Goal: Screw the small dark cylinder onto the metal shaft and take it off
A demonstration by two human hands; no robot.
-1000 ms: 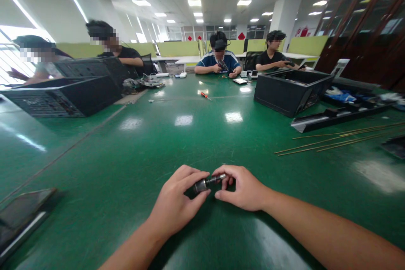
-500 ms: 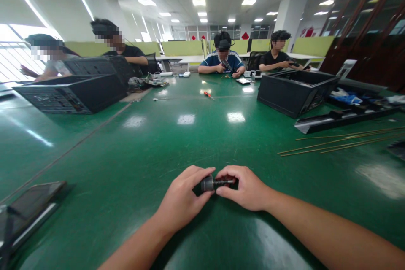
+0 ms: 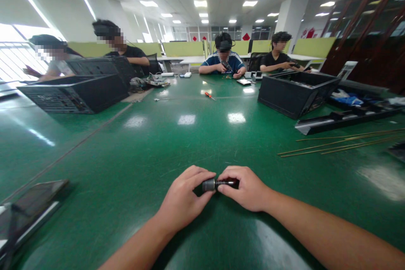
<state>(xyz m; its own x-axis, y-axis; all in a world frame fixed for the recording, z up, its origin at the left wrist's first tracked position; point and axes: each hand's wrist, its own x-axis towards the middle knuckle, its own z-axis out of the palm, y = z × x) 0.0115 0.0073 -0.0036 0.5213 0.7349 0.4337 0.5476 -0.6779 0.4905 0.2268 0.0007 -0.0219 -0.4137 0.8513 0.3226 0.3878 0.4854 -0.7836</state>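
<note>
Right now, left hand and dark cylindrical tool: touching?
Touching. The head view shows the left hand curled around the dark cylindrical tool, its thick grey part between thumb and fingers.

Office w/ wkshop feel: lime partitions [image 3: 182, 47] & white desks [image 3: 193, 60] in bkgd, PC cases [image 3: 281, 98] on green tbl [image 3: 171, 143].

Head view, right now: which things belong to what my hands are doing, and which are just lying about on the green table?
In use:
- dark cylindrical tool, gripped by your left hand; your right hand is at its shaft end

Apparently lying about:
- orange-handled screwdriver
- thin brass-coloured rods
- right-side black case
</note>
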